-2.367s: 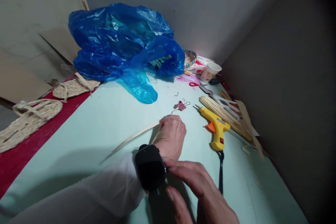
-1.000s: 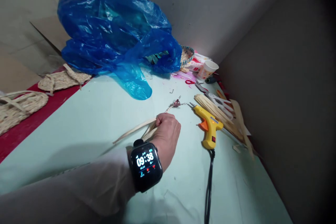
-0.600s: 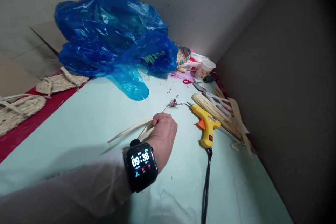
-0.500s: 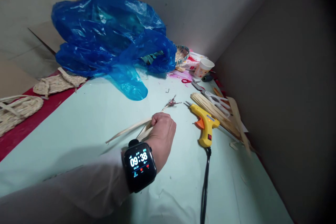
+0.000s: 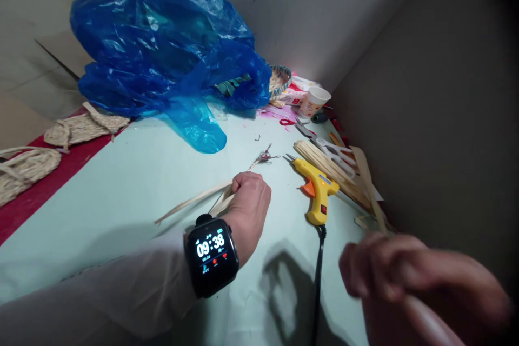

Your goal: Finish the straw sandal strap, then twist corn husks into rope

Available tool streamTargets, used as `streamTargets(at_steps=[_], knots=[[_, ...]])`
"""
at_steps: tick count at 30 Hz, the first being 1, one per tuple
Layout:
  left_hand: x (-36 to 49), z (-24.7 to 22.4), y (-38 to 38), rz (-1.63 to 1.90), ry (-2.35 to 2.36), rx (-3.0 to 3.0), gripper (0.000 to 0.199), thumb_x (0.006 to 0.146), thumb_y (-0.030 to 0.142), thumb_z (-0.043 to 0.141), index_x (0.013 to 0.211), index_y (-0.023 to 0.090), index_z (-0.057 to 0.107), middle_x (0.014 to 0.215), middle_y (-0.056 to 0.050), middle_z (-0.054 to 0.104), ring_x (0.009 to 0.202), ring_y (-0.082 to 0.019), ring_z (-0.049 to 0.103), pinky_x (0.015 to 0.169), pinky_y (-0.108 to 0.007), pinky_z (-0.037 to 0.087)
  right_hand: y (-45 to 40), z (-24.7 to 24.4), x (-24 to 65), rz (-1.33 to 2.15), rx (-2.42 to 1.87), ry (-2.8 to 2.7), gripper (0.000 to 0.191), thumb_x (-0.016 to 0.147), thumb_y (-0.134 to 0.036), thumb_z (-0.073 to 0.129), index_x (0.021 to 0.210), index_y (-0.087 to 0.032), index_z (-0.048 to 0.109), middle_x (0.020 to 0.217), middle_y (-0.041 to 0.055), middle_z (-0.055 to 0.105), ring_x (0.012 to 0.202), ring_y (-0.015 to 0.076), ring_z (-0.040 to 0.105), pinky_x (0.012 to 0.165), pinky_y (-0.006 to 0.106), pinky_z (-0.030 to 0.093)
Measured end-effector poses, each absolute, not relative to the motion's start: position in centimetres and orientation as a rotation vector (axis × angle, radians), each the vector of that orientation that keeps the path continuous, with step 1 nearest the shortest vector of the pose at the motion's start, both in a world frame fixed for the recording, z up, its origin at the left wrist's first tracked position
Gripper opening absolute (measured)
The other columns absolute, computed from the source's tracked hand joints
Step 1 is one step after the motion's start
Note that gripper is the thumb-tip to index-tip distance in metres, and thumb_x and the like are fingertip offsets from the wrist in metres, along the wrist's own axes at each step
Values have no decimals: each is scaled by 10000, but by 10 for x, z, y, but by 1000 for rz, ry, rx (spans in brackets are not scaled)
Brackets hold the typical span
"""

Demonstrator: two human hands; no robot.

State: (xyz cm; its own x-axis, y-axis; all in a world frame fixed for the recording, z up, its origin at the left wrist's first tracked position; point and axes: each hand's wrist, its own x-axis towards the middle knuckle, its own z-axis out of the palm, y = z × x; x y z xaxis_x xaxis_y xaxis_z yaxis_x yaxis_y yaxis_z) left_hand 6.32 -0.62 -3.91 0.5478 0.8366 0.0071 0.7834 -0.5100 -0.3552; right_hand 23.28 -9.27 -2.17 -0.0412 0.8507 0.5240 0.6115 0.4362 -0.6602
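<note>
My left hand (image 5: 250, 197), wearing a black smartwatch (image 5: 213, 255), is closed around pale straw strips. A loose straw strip (image 5: 184, 204) sticks out to its left. Beyond my fist a thin straw braid (image 5: 253, 164) shows, with small metal hooks and clasps (image 5: 266, 157) at its far end. My right hand (image 5: 399, 273) is in the air at the lower right, blurred, with bent fingers; whether it holds anything is unclear. Between the hands, nearer the back, lies a yellow glue gun (image 5: 319, 193) with an orange trigger and a black cord (image 5: 319, 281).
Beside the glue gun lie a bundle of straw (image 5: 324, 162) and white-handled scissors (image 5: 335, 152). A paper cup (image 5: 314, 102) and a woven basket (image 5: 279, 80) stand at the back. A big blue plastic bag (image 5: 162, 48) fills the back left. Woven straw soles (image 5: 28, 170) lie at the left edge.
My right hand has come into view at the lower right, casting a shadow on the table. My left hand keeps its grip in nearly the same place.
</note>
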Motion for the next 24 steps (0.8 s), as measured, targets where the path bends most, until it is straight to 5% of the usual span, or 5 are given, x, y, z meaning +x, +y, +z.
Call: streamTargets(at_steps=[3, 8, 12, 18, 24], knots=[[62, -38, -5, 244, -1290, -2473, 325, 772, -19, 559, 1057, 76, 685, 995, -153, 661, 916, -271, 605, 784, -365, 464, -62, -2, 224, 422, -1399, -1760, 88, 943, -271, 521, 957, -217, 589, 837, 37, 617, 752, 170, 620, 632, 264, 501], [58, -35, -1, 289, -1204, -2422, 358, 771, -74, 489, 999, 112, 694, 895, -112, 664, 823, -240, 612, 705, -329, 473, 7, 13, 234, 156, -1567, -2301, 158, 918, -187, 543, 1057, -175, 615, 1006, 71, 658, 840, 186, 614, 744, 296, 463], [52, -42, -3, 277, -1141, -2354, 341, 769, -87, 478, 981, 72, 693, 826, -105, 649, 741, -209, 607, 660, -300, 478, 56, 11, 228, 0, -1714, -2601, 228, 932, -119, 487, 1116, -114, 622, 959, 126, 669, 965, 241, 589, 808, 317, 407], [47, -57, -4, 245, -1048, -2237, 465, 791, -75, 482, 1210, 80, 613, 1075, -180, 644, 940, -247, 622, 740, -330, 505, 77, 3, 215, 1, -1609, -2688, 187, 925, -109, 486, 1002, -145, 653, 873, 94, 671, 854, 203, 588, 712, 285, 350], [49, -69, -4, 323, -999, -2093, 450, 823, -47, 441, 1232, 65, 592, 958, -142, 638, 834, -227, 606, 768, -332, 498, 80, -9, 211, 60, -1494, -2708, 181, 936, -145, 491, 903, -146, 669, 846, 95, 657, 800, 194, 565, 716, 303, 315]])
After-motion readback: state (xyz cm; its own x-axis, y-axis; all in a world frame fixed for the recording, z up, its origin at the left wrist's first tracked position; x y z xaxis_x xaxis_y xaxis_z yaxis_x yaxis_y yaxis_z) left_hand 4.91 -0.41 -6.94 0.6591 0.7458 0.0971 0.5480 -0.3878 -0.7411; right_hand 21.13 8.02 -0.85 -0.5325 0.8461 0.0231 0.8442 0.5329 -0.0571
